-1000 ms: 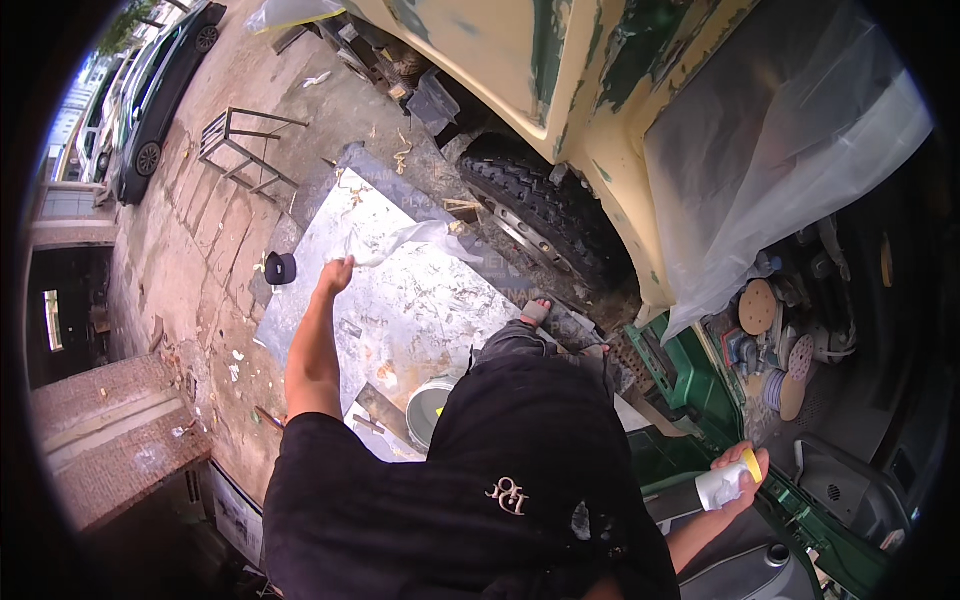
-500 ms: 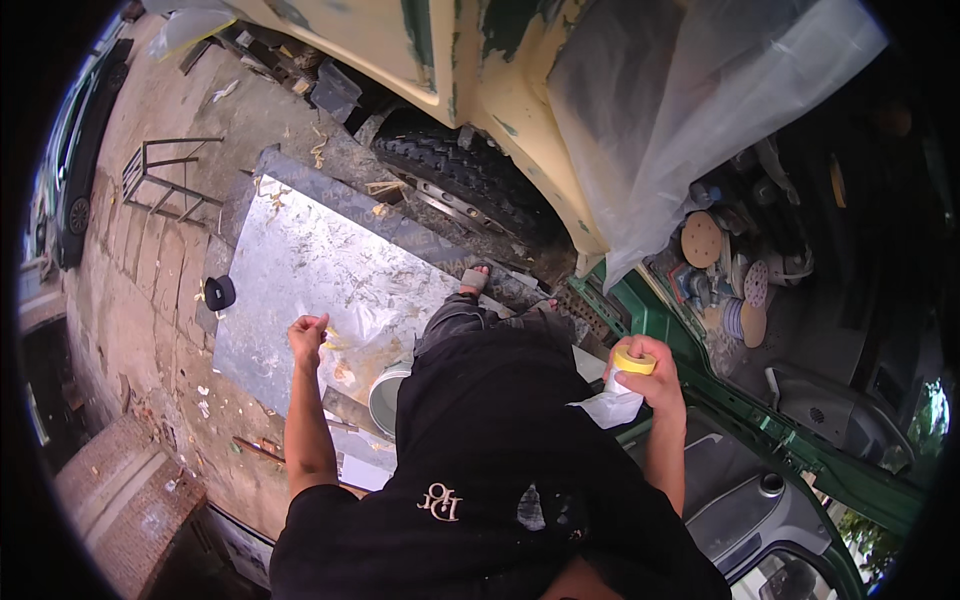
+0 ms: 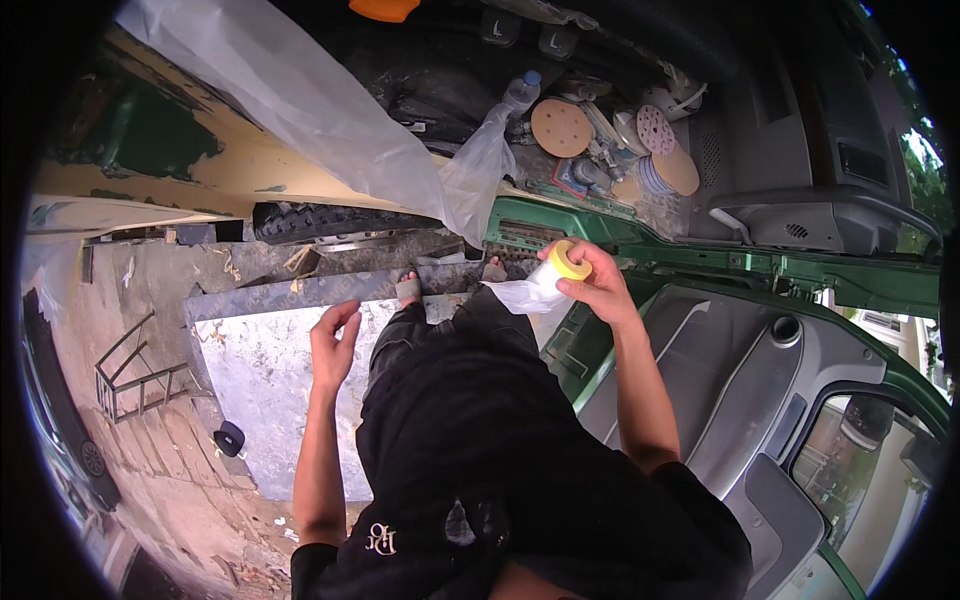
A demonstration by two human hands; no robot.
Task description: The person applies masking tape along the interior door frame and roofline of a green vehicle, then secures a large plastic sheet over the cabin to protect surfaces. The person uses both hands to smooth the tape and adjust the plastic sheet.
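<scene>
My right hand (image 3: pixel 600 290) grips a roll of yellow tape with white plastic film (image 3: pixel 540 285), whose loose end hangs leftward. My left hand (image 3: pixel 335 340) is over the pale, dirty board (image 3: pixel 265 390) on the ground, fingers curled together; anything between the fingertips is too small to make out. Beyond my hands is the green doorway sill (image 3: pixel 620 225) of a vehicle, with translucent sheeting (image 3: pixel 330 120) draped at the upper left over a cream, patchily painted panel (image 3: pixel 220 180).
The open door (image 3: pixel 700 400) fills the right side. Sanding discs (image 3: pixel 560 128) and a plastic bottle (image 3: pixel 522 92) lie inside the vehicle. A tyre (image 3: pixel 300 222) is below the sill. A metal frame (image 3: pixel 140 385), a black cap (image 3: pixel 228 438) and a car (image 3: pixel 70 420) are at left.
I have turned toward the doorway. My right hand has risen and moved inward with the roll. My left hand has drawn back from where it held film one second ago; none shows there now.
</scene>
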